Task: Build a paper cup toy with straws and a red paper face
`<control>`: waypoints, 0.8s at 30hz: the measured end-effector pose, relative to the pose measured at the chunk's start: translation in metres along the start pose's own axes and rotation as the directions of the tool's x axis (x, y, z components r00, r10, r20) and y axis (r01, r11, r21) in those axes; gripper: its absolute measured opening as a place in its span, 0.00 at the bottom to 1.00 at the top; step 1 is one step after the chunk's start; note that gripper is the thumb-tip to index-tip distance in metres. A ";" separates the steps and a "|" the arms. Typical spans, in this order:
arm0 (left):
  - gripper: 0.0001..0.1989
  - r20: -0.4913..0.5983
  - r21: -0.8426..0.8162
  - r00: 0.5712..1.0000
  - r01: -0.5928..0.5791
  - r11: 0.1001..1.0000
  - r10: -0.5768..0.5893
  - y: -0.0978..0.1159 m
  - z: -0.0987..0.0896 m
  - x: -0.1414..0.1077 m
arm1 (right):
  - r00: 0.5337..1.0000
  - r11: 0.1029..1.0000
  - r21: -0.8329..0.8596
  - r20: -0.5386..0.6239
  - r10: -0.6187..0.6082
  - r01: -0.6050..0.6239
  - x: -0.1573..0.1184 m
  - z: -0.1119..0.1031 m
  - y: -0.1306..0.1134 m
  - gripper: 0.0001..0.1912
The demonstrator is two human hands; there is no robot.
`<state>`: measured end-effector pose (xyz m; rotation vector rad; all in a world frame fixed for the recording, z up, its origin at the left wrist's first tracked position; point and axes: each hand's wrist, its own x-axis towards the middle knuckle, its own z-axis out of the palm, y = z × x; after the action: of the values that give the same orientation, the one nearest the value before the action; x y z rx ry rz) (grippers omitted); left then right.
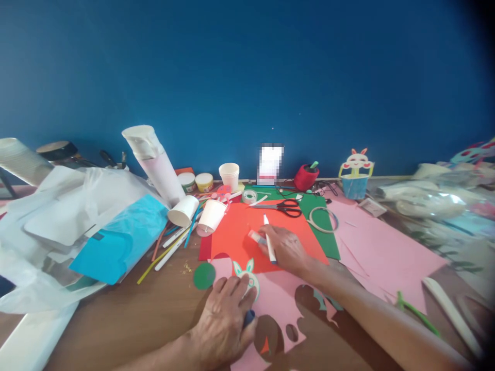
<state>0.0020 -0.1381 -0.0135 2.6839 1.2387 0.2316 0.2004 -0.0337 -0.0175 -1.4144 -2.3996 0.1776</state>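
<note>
My left hand (228, 314) lies low at the front of the table, its fingers over a paper rabbit face (251, 281) with green-lined ears. Between its thumb and fingers sits a small dark blue cap (249, 318). My right hand (284, 247) is above the orange paper (232, 221), closed round a white marker (270, 245) with a blue lower end. Beside those fingers is a pale stick-like thing (256, 237) with a reddish end, too blurred to name. Pink paper with cut-out holes (280, 293) lies under and beside my left hand.
Black-handled scissors (288, 207) and a tape roll (249, 196) lie behind the orange paper. White paper cups (183, 211), markers and paint pots (204, 182) stand or lie to the left, near a plastic bag (50, 247). A blue rabbit cup (355, 185) stands at the back right.
</note>
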 end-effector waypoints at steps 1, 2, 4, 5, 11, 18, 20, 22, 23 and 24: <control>0.19 -0.001 -0.004 1.000 -0.001 1.000 0.001 0.000 0.000 0.000 | 0.998 1.000 0.003 -0.057 -0.010 0.010 0.002 0.000 0.003 0.14; 0.18 -0.002 -0.006 1.000 -0.002 1.000 0.002 0.000 -0.001 0.001 | 0.994 0.999 0.038 -0.109 -0.028 0.033 0.003 -0.001 0.005 0.15; 0.18 -0.011 -0.010 1.000 -0.005 1.000 0.005 -0.001 -0.001 0.001 | 0.983 0.969 0.225 -0.173 -0.059 0.098 0.004 -0.002 0.006 0.17; 0.18 -0.018 -0.012 1.000 -0.006 1.000 0.006 -0.001 0.000 0.001 | 0.984 0.922 0.369 -0.170 -0.058 0.119 0.003 -0.002 0.004 0.18; 0.18 -0.028 -0.024 1.000 -0.005 1.000 0.005 0.000 -0.001 0.003 | 0.991 0.410 0.903 0.107 0.079 -0.130 -0.003 0.008 -0.016 0.16; 0.20 0.046 -0.037 0.999 -0.012 0.999 0.014 -0.001 -0.004 0.005 | 0.966 0.362 0.896 0.231 0.117 -0.258 -0.011 0.017 -0.030 0.09; 0.20 0.052 -0.042 0.999 -0.011 0.999 0.014 -0.001 -0.004 0.005 | 0.960 0.421 0.864 0.229 0.162 -0.278 -0.012 0.016 -0.031 0.09; 0.20 0.051 -0.041 0.999 -0.007 0.999 0.009 -0.001 -0.004 0.004 | 0.955 0.474 0.832 0.217 0.200 -0.288 -0.012 0.017 -0.031 0.09; 0.20 0.051 -0.042 0.999 -0.006 0.999 0.008 -0.001 -0.004 0.004 | 0.957 0.505 0.816 0.201 0.210 -0.282 -0.013 0.017 -0.030 0.09; 0.20 0.051 -0.043 0.999 -0.006 0.999 0.009 -0.001 -0.004 0.004 | 0.961 0.542 0.797 0.178 0.212 -0.267 -0.013 0.017 -0.030 0.09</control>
<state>0.0031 -0.1335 -0.0099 2.6411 1.1954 0.1872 0.1756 -0.0583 -0.0284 -1.2232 -1.6885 1.2500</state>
